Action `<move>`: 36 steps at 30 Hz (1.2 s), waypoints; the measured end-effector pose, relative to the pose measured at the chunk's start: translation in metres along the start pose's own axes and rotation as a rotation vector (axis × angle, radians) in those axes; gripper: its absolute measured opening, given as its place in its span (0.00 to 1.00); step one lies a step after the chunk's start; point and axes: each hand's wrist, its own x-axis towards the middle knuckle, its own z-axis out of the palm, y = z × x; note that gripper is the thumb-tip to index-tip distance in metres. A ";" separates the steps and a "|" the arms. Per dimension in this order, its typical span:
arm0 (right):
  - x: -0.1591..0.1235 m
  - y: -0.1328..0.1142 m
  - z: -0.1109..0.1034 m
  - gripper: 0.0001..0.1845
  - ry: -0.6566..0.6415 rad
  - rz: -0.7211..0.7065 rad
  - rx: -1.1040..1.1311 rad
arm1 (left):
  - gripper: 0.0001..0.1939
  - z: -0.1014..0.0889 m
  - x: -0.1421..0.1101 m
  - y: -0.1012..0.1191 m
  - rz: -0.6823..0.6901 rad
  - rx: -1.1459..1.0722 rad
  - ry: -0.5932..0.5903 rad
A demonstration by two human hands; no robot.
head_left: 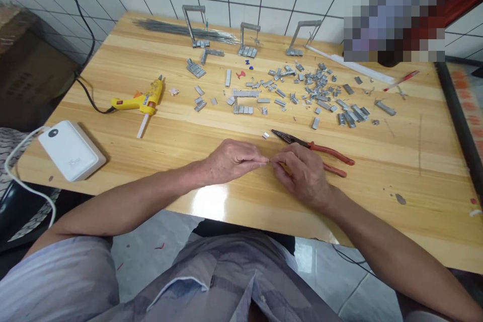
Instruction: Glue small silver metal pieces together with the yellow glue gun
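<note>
My left hand (237, 161) and my right hand (302, 171) meet fingertip to fingertip above the near part of the wooden table. Both are closed in a pinch, and whatever is between the fingers is too small to make out. Red-handled long-nose pliers (298, 142) lie just behind my right hand, which partly covers them. Beyond my left fingertips sits a tiny shiny metal piece (266, 135). Further back, a small frame of grey metal strips (245, 94) rests on the table.
A yellow glue gun (149, 98) and a white power bank (71, 151) with a cable are on the left. Many metal strip pieces (320, 80) lie scattered centre-right. Several metal frames (247, 51) stand at the back, near a bundle of thin wires (169, 29). A red pen (402, 80) lies right.
</note>
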 end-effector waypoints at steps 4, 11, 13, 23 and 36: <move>-0.001 -0.001 0.002 0.07 0.010 0.020 -0.015 | 0.05 0.002 -0.001 0.001 0.027 0.021 0.021; 0.005 0.004 0.003 0.07 -0.062 0.042 -0.030 | 0.06 -0.003 0.000 -0.001 0.019 0.261 0.010; 0.004 0.005 0.004 0.09 -0.117 0.052 -0.041 | 0.07 -0.005 -0.001 -0.004 0.002 0.314 -0.005; 0.007 0.017 -0.021 0.08 0.136 0.288 -0.009 | 0.08 -0.018 0.005 -0.012 -0.226 0.361 -0.121; -0.003 0.072 -0.156 0.06 0.308 1.018 -0.188 | 0.09 -0.003 -0.004 -0.013 -0.072 0.447 -0.184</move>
